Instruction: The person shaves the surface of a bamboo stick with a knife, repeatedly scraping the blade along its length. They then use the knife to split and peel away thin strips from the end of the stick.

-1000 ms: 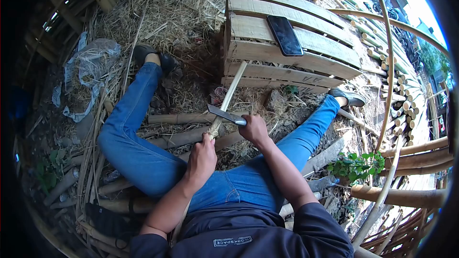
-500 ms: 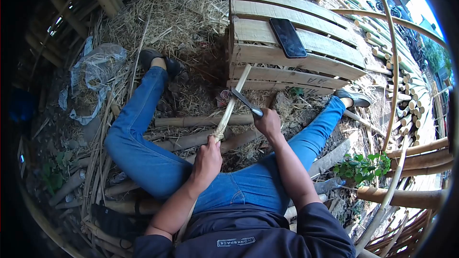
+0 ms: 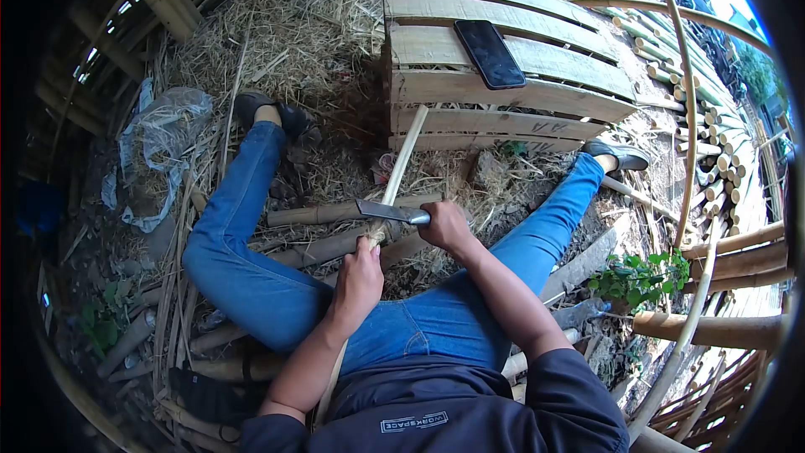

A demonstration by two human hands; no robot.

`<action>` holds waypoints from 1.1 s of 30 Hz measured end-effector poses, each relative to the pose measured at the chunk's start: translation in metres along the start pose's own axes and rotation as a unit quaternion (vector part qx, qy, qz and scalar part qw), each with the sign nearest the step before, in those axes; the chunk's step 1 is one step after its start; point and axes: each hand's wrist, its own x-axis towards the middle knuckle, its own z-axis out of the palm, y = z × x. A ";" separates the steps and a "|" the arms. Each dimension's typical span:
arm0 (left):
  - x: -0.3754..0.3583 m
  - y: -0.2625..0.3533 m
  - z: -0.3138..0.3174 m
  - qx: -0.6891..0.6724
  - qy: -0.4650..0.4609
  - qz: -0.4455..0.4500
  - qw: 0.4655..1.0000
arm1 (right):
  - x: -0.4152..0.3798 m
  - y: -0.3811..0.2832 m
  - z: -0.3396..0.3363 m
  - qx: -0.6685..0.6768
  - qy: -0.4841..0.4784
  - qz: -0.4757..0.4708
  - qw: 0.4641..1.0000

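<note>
A pale bamboo strip [image 3: 406, 153] slants up and away between my legs, with a rough, frayed joint just above my left hand [image 3: 359, 282]. The fingers of that hand are closed around the strip's near part. In my right hand [image 3: 444, 226] is the handle of a knife [image 3: 387, 210]. The knife's broad blade points left and lies across the strip, just above the joint and close to my left hand. Below my left hand, a thin length of the strip runs beside the forearm toward my body.
A slatted wooden crate [image 3: 503, 109] stands ahead, with a phone [image 3: 490, 54] on top. A clear plastic bag [image 3: 163, 138] and straw [image 3: 277, 33] lie to the left. Bamboo poles [image 3: 352, 211] cross the ground. Cut poles [image 3: 713, 176] are stacked at right, beyond a leafy plant [image 3: 641, 278].
My right hand has drawn the knife down the strip, from its upper part to near the joint. The blade now lies more level. My left hand keeps its grip; the view has shifted slightly.
</note>
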 end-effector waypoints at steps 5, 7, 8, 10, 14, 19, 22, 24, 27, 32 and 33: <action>0.001 -0.005 0.001 -0.015 0.007 0.022 1.000 | 0.008 0.008 -0.001 -0.032 0.019 0.006 0.999; 0.002 -0.007 0.001 -0.030 -0.005 0.012 0.999 | 0.008 0.008 -0.002 -0.028 0.023 0.003 0.999; 0.002 -0.006 -0.001 -0.039 -0.019 -0.004 0.999 | 0.009 0.007 -0.003 -0.026 0.024 0.002 0.999; 0.002 -0.003 -0.004 -0.051 -0.038 -0.026 0.998 | 0.009 0.009 -0.003 -0.051 0.021 0.012 0.998; 0.000 -0.003 -0.005 -0.054 -0.040 -0.028 0.997 | 0.021 0.034 -0.011 -0.033 0.071 0.125 0.989; 0.002 -0.010 0.003 -0.048 -0.017 -0.003 0.999 | 0.017 0.038 -0.002 -0.047 0.080 0.130 0.987; 0.002 -0.016 0.008 -0.049 0.006 0.021 0.999 | 0.016 0.038 -0.002 -0.035 0.075 0.098 0.992; 0.003 -0.019 0.011 -0.058 0.006 0.023 0.998 | 0.013 0.033 -0.010 -0.028 0.065 0.059 0.996; 0.004 -0.022 0.013 -0.059 0.001 0.015 0.998 | 0.003 0.024 -0.011 -0.031 0.035 0.010 0.999; 0.002 -0.024 0.015 -0.043 0.010 0.023 0.999 | -0.001 0.011 -0.002 -0.034 0.012 0.011 0.999; 0.002 -0.025 0.015 -0.037 0.013 0.024 0.999 | -0.001 0.012 -0.001 -0.028 0.020 0.011 0.999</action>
